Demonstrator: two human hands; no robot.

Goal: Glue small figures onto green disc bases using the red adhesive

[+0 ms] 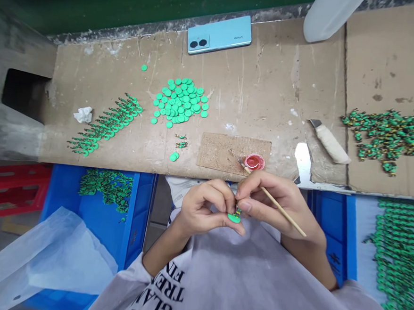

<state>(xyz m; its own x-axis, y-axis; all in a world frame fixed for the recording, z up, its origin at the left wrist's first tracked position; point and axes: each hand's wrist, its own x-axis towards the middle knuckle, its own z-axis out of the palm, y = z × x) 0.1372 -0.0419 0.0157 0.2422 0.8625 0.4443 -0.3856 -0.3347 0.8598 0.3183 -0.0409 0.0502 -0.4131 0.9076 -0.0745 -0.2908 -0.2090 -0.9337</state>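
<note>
Near my chest, my left hand [208, 206] pinches a small green disc [234, 218] with a tiny dark and gold figure on it. My right hand [277, 205] touches the figure with thumb and forefinger and also holds a thin wooden brush [283, 211], its tip pointing up and left. Just beyond the hands, a small dish of red liquid [254, 162] sits on a brown board [217, 152]. Loose green discs [182, 101] form a pile on the cardboard. Left of them stand slanting rows of assembled pieces [106, 124]. A few small figures [181, 144] lie near two discs.
A light blue phone [219, 35] lies at the table's back. A wrapped-handle blade [331, 143] is at right, near heaped green and gold pieces [396, 133]. Blue crates [140, 216] with green pieces flank my body. A red stool [9, 191] stands at far left.
</note>
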